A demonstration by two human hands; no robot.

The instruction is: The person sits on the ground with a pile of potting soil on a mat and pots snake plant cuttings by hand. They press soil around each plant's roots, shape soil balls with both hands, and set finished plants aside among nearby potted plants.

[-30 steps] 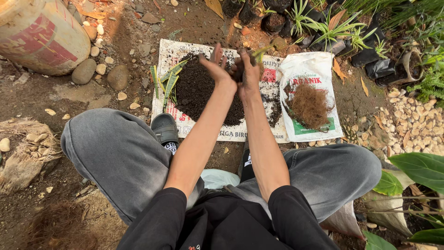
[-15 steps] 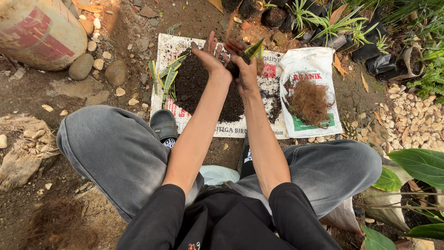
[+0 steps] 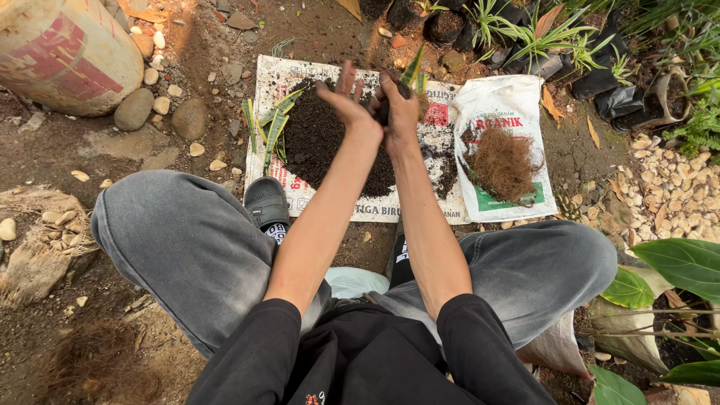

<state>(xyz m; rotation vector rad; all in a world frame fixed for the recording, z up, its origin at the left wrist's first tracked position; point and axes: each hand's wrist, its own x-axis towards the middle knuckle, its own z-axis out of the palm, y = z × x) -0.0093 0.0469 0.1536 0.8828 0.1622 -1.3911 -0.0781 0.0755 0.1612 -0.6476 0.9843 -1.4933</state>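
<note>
Soil (image 3: pixel 319 139): dark heap on the white sack (image 3: pixel 360 206), just under our hands.
Left hand (image 3: pixel 346 101): fingers spread, now lifted off the heap.
Right hand (image 3: pixel 397 109): closed around a small dark pot (image 3: pixel 384 111) with green leaves (image 3: pixel 411 71), raised since before.
Meaning: likely potting, filling underway.

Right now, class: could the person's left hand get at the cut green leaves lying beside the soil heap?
Probably yes: the left hand hovers open over the soil heap, and nothing lies between it and the green leaves.

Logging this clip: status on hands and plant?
Left hand open beside plant. Right hand gripping small green-leaved plant over soil pile. Nothing blocking.
</note>
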